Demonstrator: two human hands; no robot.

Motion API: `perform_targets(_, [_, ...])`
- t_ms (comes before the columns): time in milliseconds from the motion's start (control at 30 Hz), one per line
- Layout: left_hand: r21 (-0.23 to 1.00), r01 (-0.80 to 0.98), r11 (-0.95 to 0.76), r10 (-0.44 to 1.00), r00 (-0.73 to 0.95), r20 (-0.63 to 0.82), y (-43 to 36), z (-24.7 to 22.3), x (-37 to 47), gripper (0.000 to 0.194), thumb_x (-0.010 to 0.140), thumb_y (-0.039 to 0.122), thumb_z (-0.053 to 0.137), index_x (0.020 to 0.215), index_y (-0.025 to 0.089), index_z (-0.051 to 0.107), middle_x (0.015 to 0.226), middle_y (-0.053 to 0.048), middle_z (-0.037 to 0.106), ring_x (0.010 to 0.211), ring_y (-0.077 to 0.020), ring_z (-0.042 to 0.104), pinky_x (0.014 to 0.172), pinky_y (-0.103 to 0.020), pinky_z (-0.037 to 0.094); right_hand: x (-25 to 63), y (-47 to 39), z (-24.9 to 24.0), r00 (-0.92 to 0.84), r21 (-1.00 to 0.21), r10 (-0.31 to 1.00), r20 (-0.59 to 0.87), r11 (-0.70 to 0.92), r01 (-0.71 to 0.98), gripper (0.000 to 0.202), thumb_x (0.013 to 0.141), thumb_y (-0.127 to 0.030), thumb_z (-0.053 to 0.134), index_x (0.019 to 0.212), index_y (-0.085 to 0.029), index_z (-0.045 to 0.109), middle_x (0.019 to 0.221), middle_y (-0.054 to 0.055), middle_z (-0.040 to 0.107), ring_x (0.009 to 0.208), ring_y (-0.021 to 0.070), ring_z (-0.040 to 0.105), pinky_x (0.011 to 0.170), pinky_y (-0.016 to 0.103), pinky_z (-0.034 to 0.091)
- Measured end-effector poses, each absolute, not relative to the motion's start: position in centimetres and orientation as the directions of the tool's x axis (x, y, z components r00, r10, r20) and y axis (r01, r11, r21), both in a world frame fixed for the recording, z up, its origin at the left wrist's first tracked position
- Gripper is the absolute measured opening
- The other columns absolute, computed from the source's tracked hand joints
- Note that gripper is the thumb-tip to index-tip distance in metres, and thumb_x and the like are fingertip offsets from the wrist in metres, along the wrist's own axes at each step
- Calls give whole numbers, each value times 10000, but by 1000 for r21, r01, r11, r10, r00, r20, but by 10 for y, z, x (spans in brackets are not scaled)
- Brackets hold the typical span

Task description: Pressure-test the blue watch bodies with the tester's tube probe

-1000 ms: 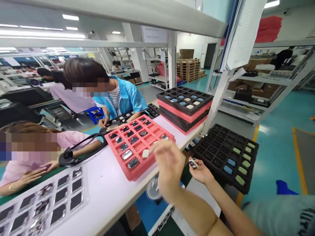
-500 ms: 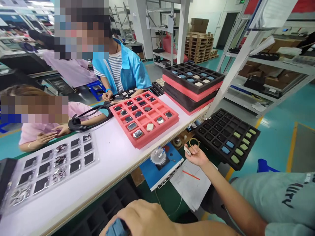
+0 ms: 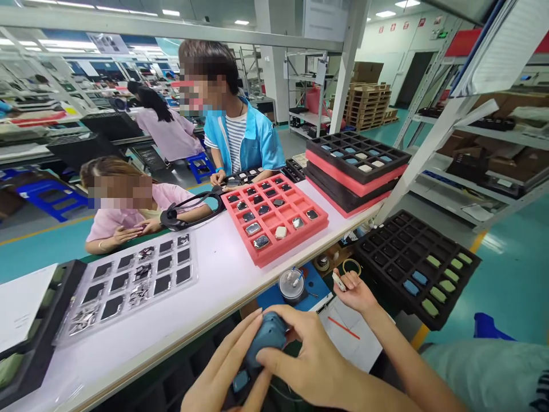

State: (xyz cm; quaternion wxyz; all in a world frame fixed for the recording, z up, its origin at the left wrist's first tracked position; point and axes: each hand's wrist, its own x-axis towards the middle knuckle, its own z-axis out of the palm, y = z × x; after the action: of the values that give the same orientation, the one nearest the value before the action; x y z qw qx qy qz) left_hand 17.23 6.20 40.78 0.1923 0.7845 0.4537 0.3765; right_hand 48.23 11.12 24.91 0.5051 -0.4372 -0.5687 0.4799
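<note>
At the bottom centre, my left hand [image 3: 227, 366] and my right hand [image 3: 306, 349] are wrapped round a rounded blue device [image 3: 266, 337], one on each side of it. The fingers of both hands press on its shell. Just below it, a smaller blue piece [image 3: 241, 380] shows between the fingers of my left hand; what supports it is hidden. Under my hands lies a dark compartment tray [image 3: 175, 375], partly covered.
A red foam tray [image 3: 274, 220] of devices and a clear plastic tray [image 3: 191, 274] of dark parts rest on the white table [image 3: 218, 297]. A co-worker's hand [image 3: 355, 290] at right holds a white piece. A black tray [image 3: 422, 260] stands beyond it.
The view has shifted left and up. My left hand has come into view, and the blue device, barely visible before at the bottom edge, now shows between both hands.
</note>
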Motion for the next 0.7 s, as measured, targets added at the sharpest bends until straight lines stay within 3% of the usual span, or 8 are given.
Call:
perform_targets(100, [872, 358, -334, 931, 273, 244, 71, 400, 171, 429, 778, 205, 619, 1189, 317, 566, 1210, 18, 607, 1056, -216, 602, 900, -270, 512, 479, 110, 254, -115, -986, 981, 156, 161, 36, 456, 946, -320, 147, 1055, -339, 589, 431, -49, 331, 456, 177, 449, 694, 379, 472])
perform_targets(200, [973, 187, -134, 984, 139, 109, 76, 387, 173, 408, 724, 217, 682, 1122, 283, 620, 1106, 2, 668, 955, -231, 650, 791, -271, 571, 474, 110, 263, -145, -983, 976, 161, 172, 65, 444, 948, -317, 141, 1084, -342, 562, 461, -46, 392, 509, 181, 505, 707, 380, 477])
perform_targets(333, [995, 90, -43, 998, 40, 39, 83, 381, 179, 403, 643, 198, 738, 1039, 229, 669, 1057, -32, 677, 922, -247, 649, 759, -280, 580, 464, 113, 284, -217, -976, 962, 166, 191, 102, 317, 917, -288, 299, 1056, -395, 563, 569, -42, 525, 633, 189, 585, 650, 340, 496])
perform_targets(467, [1000, -2, 0, 1000, 16, 0, 96, 384, 192, 316, 624, 161, 719, 937, 194, 701, 960, -39, 693, 871, -229, 652, 761, -279, 566, 443, 111, 310, -248, -959, 949, 195, 237, 155, 317, 888, -229, 358, 1064, -399, 560, 718, -41, 616, 728, 194, 620, 588, 331, 503])
perform_targets(600, [994, -88, 69, 998, -2, -70, 115, 393, 214, 332, 618, 170, 696, 949, 175, 693, 917, -49, 702, 874, -247, 650, 748, -313, 565, 406, 100, 346, -174, -927, 950, 258, 295, 233, 288, 868, -238, 429, 1067, -408, 551, 879, -42, 661, 709, 214, 628, 504, 335, 480])
perform_targets(700, [990, -94, 106, 994, -19, -109, 131, 400, 225, 389, 608, 246, 732, 983, 156, 685, 916, -69, 708, 839, -254, 658, 713, -316, 564, 394, 116, 390, -36, -904, 949, 315, 311, 293, 349, 871, -271, 454, 1197, -393, 458, 1086, -6, 621, 699, 207, 622, 505, 332, 467])
